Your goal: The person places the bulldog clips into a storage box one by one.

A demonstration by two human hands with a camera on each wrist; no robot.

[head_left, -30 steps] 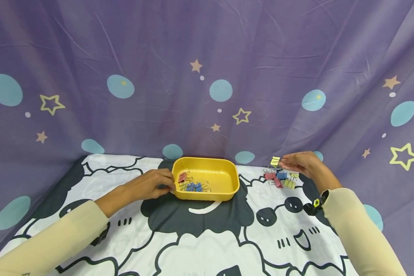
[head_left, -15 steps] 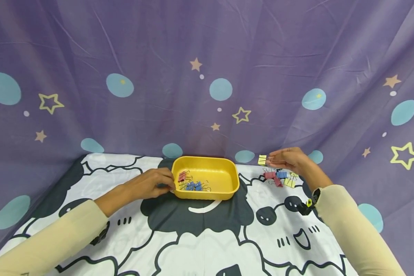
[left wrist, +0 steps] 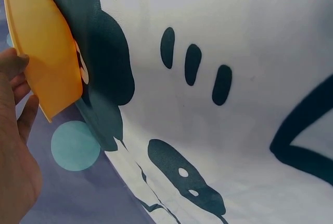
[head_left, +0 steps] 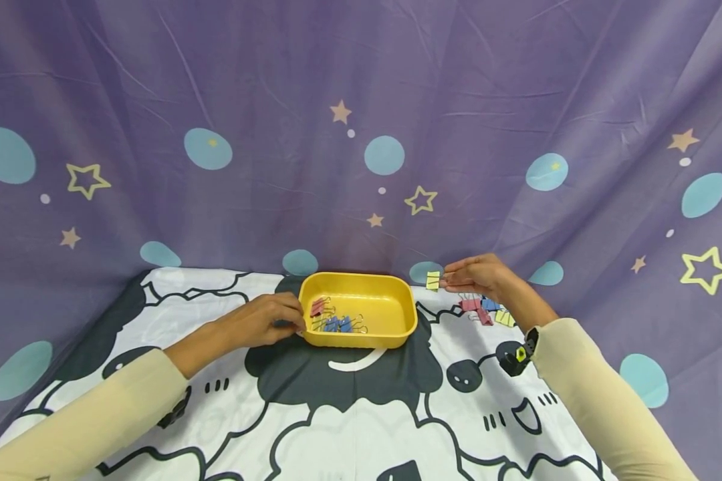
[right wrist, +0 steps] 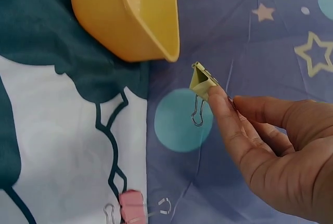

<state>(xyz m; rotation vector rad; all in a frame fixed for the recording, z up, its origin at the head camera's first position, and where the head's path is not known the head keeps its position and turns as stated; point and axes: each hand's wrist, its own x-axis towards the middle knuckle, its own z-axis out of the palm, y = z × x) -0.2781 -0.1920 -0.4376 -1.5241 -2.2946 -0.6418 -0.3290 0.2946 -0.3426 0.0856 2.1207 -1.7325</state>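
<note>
My right hand point(head_left: 476, 275) pinches a yellow binder clip point(head_left: 433, 280) by one wire handle, above the cloth just right of the tray. In the right wrist view the clip point(right wrist: 202, 81) has its other handle hanging down, with the tray's end close beyond it. My left hand point(head_left: 271, 319) grips the left end of the yellow tray point(head_left: 406, 341); the left wrist view shows thumb and fingers at its rim. Inside the tray lie a pink binder clip point(head_left: 319, 307) and blue binder clips point(head_left: 345, 325), grouped in the left part.
Right of the tray, below my right hand, sits a small pile of binder clips: pink ones point(head_left: 471, 305), blue point(head_left: 490, 304) and yellow point(head_left: 505, 318). A white and black patterned cloth point(head_left: 361, 434) covers the table. A purple curtain point(head_left: 277, 200) hangs behind.
My right hand has carried the yellow binder clip leftward from above the pile toward the tray. The left hand and the tray have stayed in place.
</note>
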